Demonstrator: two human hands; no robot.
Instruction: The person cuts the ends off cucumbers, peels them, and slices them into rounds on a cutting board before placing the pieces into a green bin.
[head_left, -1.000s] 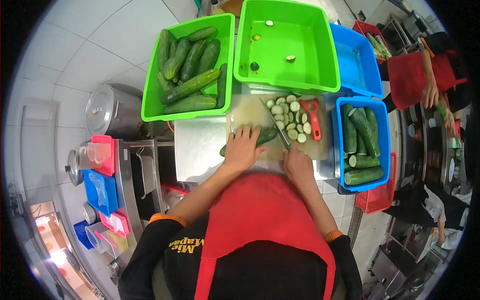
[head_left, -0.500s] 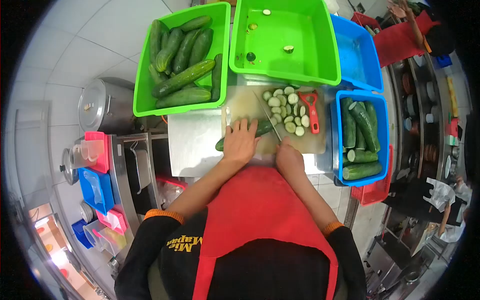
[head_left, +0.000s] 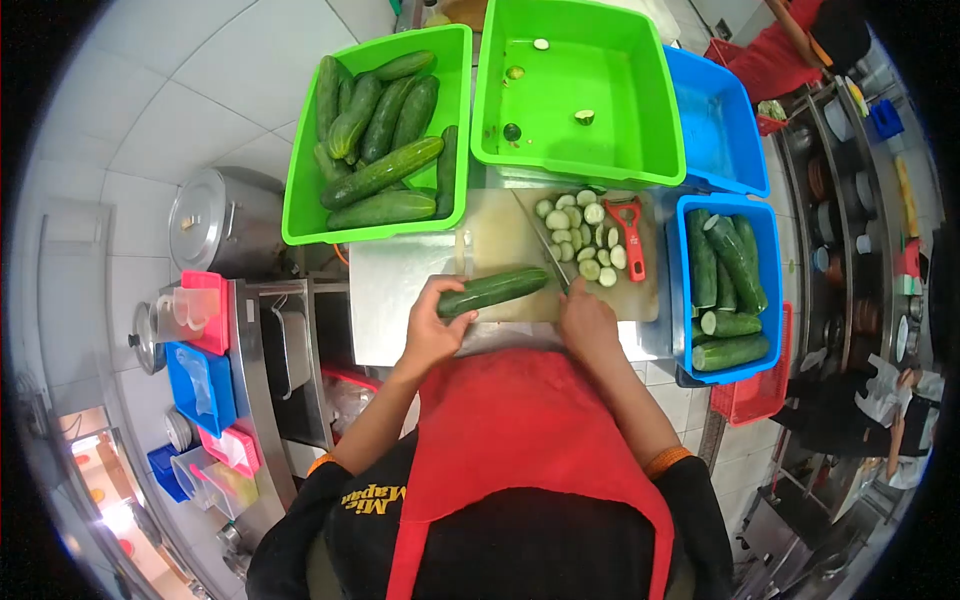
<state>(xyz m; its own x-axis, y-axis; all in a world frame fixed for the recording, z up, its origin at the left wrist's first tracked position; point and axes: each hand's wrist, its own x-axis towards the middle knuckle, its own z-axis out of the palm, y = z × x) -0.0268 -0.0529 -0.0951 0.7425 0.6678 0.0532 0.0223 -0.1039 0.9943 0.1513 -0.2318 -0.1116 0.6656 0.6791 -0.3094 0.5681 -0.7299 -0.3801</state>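
Cucumber (head_left: pixel 497 289): is showing glossy, dark green skin, slanting over the board (head_left: pixel 495 232).
Left hand (head_left: pixel 435 325): grip is holding the cucumber's left end.
Right hand (head_left: pixel 588 318): grip is holding the knife (head_left: pixel 541 240) beside slices (head_left: pixel 586 254).

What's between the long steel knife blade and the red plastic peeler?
A loose cluster of round, pale-green vegetable slices, lying on the beige rectangular cutting board; the head view shows it.

Red cloth bib apron (head_left: pixel 530 430) over a black long-sleeved top (head_left: pixel 530 560)
2 red straps (head_left: pixel 408 560); yellow lettering (head_left: pixel 374 498), "Mapan" legible, well behind the left hand's (head_left: pixel 435 325) grip; 2 ribbed orange cuffs (head_left: pixel 666 461) ending the black sleeves (head_left: pixel 695 520), nearer the grip.
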